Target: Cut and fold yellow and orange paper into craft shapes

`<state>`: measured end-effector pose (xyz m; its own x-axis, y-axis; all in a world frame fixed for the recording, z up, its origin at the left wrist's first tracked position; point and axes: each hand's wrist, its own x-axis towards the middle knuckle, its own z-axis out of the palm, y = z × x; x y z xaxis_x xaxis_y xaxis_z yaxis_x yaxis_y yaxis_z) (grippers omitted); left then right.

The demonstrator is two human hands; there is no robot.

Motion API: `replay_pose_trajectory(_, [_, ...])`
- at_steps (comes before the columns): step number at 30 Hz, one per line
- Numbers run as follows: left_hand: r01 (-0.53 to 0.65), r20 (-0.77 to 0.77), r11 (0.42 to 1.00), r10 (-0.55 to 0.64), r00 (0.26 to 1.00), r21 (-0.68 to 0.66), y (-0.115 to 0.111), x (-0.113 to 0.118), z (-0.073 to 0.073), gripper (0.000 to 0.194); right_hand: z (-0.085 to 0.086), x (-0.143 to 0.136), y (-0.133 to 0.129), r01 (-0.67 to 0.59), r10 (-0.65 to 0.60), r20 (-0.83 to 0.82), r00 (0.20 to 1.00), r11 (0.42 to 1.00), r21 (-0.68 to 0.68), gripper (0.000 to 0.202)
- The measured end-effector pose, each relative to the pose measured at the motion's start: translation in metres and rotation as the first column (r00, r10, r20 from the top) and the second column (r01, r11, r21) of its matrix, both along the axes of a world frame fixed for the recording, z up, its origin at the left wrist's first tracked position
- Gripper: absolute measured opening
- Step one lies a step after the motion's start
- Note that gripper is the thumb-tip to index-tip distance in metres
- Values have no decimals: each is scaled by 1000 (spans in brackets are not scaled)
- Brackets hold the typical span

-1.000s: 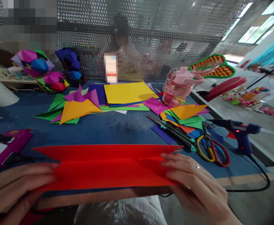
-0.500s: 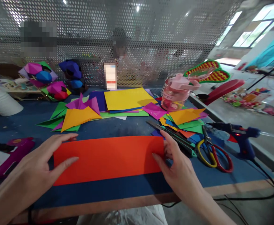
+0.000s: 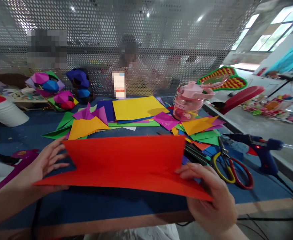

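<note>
A sheet of orange-red paper (image 3: 126, 156) stands partly opened along a lengthwise crease, one half upright at the back and the other sloping towards me. My right hand (image 3: 211, 193) pinches the near half by its right end, fingers above and thumb side below. At the other end, my left hand (image 3: 47, 163) has the paper's left corner between its thumb underneath and its loosely spread fingers, which lie by the upright half's edge. How firmly the left hand grips cannot be made out. Scissors (image 3: 230, 170) with yellow and red handles lie right of the paper.
A blue glue gun (image 3: 264, 150) with a cord stands at right, a purple tool (image 3: 13, 166) at left. Behind are yellow sheets (image 3: 138, 108), folded orange pieces (image 3: 87, 127), a pink bottle (image 3: 189, 100), faceted paper balls (image 3: 45, 81) and white cups (image 3: 10, 111). A perforated metal screen (image 3: 161, 40) rises beyond.
The orange-red paper was folded into a flat strip between both hands. Now its halves are spread apart, with the near one pulled towards me. My right hand has moved right and nearer.
</note>
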<state>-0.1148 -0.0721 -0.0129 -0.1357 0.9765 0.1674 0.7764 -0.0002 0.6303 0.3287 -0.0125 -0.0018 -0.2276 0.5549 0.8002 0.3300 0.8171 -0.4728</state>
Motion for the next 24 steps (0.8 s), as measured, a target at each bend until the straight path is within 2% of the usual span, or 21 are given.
replay_pose_trajectory(1, [49, 161, 997, -39, 986, -58, -1, 4, 3, 113, 1, 1, 0, -22, 22, 2, 1000, 1000, 6, 59])
replay_pose_trajectory(2, [71, 291, 996, -53, 955, -51, -2, 9, 8, 111, 1, 1, 0, -37, 37, 9, 999, 999, 5, 57])
replay_pose_trajectory(4, [47, 441, 997, -16, 897, -60, -1, 21, 20, 111, -1, 0, 1, -33, 34, 22, 999, 999, -17, 56])
replay_pose_trajectory(6, [31, 471, 988, 45, 881, -152, 1, 30, 32, 114, -5, -2, 3, 15, -14, 23, 1000, 999, -43, 58])
replay_pose_trajectory(9, [-57, 382, 986, 115, 917, -159, 4, 34, 40, 70, -9, -5, 5, 155, -155, -8, 988, 987, -48, 59])
replay_pose_trajectory(11, [-67, 361, 985, 120, 925, -157, 6, 34, 38, 53, -8, -6, 8, 224, -229, -67, 971, 972, -73, 65])
replay_pose_trajectory(14, [-105, 458, 959, 220, 861, -264, 5, 37, 33, 51, -3, -4, 11, 182, -196, -44, 980, 959, -219, 69])
replay_pose_trajectory(17, [-66, 584, 908, 320, 746, -414, 4, 45, 34, 49, 5, -2, 14, 123, -118, 36, 992, 913, -389, 35])
replay_pose_trajectory(19, [-52, 646, 921, 309, 698, -385, 4, 54, 38, 48, 9, -3, 16, 132, -126, 44, 991, 875, -466, 18])
replay_pose_trajectory(22, [-67, 713, 959, 250, 655, -275, 6, 66, 45, 43, 13, -5, 16, 144, -152, 27, 988, 847, -512, 26])
replay_pose_trajectory(24, [-47, 744, 964, 231, 627, -260, 7, 70, 47, 39, 14, -6, 15, 146, -160, 17, 987, 847, -512, 27])
